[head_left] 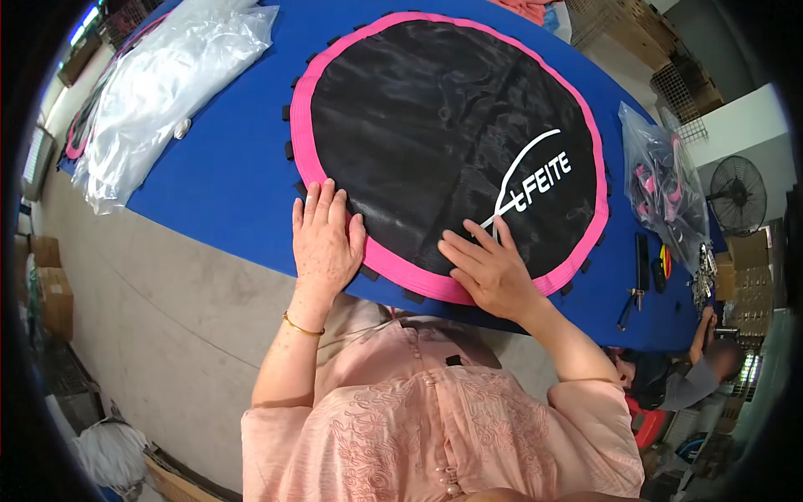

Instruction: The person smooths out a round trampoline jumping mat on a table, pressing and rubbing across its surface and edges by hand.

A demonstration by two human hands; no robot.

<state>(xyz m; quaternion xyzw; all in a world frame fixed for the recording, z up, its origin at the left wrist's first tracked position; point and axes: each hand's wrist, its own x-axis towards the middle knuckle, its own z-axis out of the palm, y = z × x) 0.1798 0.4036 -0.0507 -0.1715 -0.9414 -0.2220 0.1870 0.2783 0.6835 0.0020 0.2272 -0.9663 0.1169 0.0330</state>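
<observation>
A round black trampoline mat [418, 125] with a pink border and small black loops around its edge lies flat on the blue table. White lettering and a curved line are printed on its right part. My left hand [326, 238] rests flat on the pink border at the near left, fingers pointing away from me. Lower on the printed side, my right hand [489, 268] lies across the near border, its fingertips over the end of the white print. The fingers of both hands are stretched out and grip nothing.
Clear plastic bags [176, 84] lie at the table's far left. To the right are a plastic bag with pink and black pieces [665, 180], tools [640, 276] and metal pieces [703, 276]. A person [698, 372] sits past the blue table [209, 192], near a fan [738, 194].
</observation>
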